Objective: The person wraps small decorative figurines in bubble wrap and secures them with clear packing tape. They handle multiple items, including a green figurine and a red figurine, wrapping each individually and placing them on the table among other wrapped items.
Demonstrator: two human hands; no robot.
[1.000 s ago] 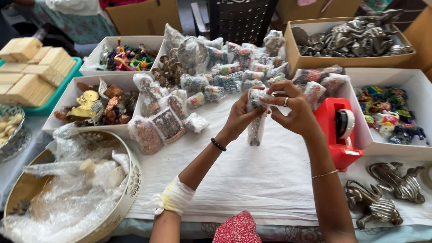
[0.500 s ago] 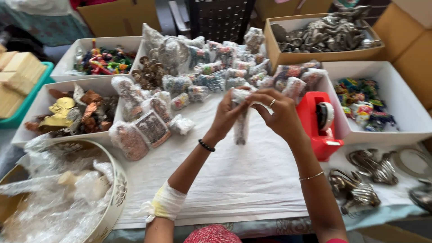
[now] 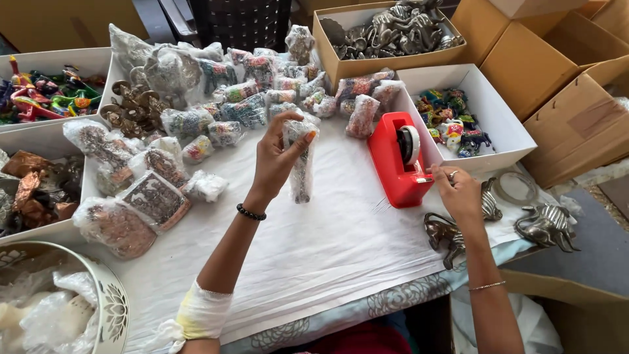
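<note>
L hand (image 3: 275, 157), center of frame, is raised off the cloth w/ fingers closed around the top of a plastic-wrapped figurine (image 3: 301, 164); it hangs upright below the grip, lower end just above the white tablecloth (image 3: 314, 249). What's inside the wrap is hard to make out thru the crinkled film, just dark, multicolour. Thumb side of the hand is hidden behind the wrap.

R hand (image 3: 458, 190), right of center, rests at the front end of the red tape dispenser (image 3: 400, 164), fingertips touching its cutter edge; fingers curled narrow. Can't tell if a bit of tape is pinched, too small and clear to see. A ring shows on one finger.

Just beside the R wrist, metal animal figures (image 3: 452, 236) lie at the table edge, partly covered by the forearm. Upper center: pile of wrapped pieces (image 3: 249, 98), contents blurred by plastic. White box (image 3: 491, 118) w/ painted figures sits behind the dispenser. Cardboard box (image 3: 386, 39) of grey metal pieces, top center, cut off by the frame top. Round white bin (image 3: 111, 308) w/ plastic film, lower left, only partly in frame. L elbow has a white wrap, cut off at bottom edge.
</note>
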